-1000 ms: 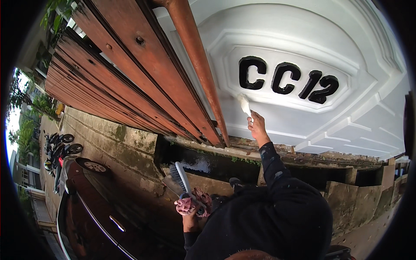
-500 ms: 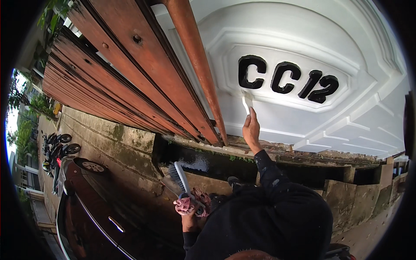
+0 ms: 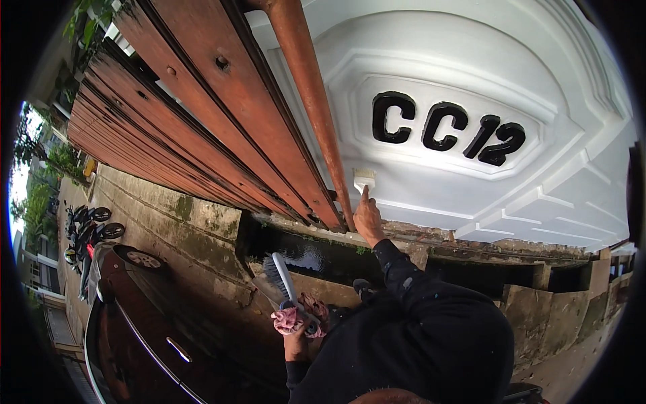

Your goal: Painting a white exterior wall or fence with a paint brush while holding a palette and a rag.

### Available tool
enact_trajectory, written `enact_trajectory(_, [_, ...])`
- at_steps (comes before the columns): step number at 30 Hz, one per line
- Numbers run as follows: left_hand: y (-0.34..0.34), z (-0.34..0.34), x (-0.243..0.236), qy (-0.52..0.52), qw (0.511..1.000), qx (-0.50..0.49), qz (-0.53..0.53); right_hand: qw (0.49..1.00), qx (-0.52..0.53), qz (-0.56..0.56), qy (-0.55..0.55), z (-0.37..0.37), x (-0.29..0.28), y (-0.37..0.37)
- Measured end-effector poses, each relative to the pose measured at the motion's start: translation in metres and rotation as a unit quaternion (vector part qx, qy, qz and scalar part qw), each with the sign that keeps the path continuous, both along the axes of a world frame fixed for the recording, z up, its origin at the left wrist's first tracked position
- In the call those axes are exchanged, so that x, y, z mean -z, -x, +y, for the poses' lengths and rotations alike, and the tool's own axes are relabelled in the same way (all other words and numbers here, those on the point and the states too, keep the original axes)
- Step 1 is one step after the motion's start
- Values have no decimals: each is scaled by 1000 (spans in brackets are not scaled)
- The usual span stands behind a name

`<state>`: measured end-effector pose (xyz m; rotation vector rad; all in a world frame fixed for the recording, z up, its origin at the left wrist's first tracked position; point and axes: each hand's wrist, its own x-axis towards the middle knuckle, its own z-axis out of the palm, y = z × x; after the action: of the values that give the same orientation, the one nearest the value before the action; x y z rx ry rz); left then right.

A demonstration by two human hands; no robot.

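My right hand (image 3: 367, 219) is closed round the white handle of a flat paintbrush (image 3: 365, 179). Its pale bristles lie against the white wall (image 3: 417, 182), below and left of the raised black characters (image 3: 449, 128) and close to the red-brown post. Low in the view, my left hand (image 3: 296, 342) grips a scrub brush (image 3: 284, 279) with a grey-white handle and dark bristles, together with a crumpled pink cloth (image 3: 291, 320). A flat greyish blade-like piece (image 3: 269, 288) shows beside the scrub brush; its kind is unclear. The cloth hides part of my left fingers.
A red-brown slatted fence (image 3: 195, 101) and post (image 3: 306, 87) border the wall on the left. Beneath it runs a drain with dark water (image 3: 313, 252) and concrete edges (image 3: 531, 306). A dark car (image 3: 141, 323) stands at lower left, motorcycles (image 3: 91, 225) beyond it.
My right hand has brought the paintbrush down and left across the wall, away from the characters toward the post. The brush now shows its broad face. My left hand has hardly moved.
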<state>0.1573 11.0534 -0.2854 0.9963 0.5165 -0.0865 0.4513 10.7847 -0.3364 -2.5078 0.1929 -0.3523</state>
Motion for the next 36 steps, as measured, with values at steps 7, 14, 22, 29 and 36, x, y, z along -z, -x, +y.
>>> enact_trajectory(7, [6,-1,0,-9,1000,-22,-1,999,-8,29,-26,-24,19,38])
enact_trajectory(14, [1,-12,-25,12,999,-36,-6,999,-19,-10,-30,-45,24,64])
enact_trajectory(22, [-20,-9,-16,0,1000,11,7,996,-68,26,-44,-54,19,115])
enact_trajectory(29, [-38,7,15,-58,993,107,3,998,-23,25,-62,-61,23,117])
enact_trajectory(36, [-44,37,7,-68,988,131,-53,997,46,-53,-42,-59,-65,39])
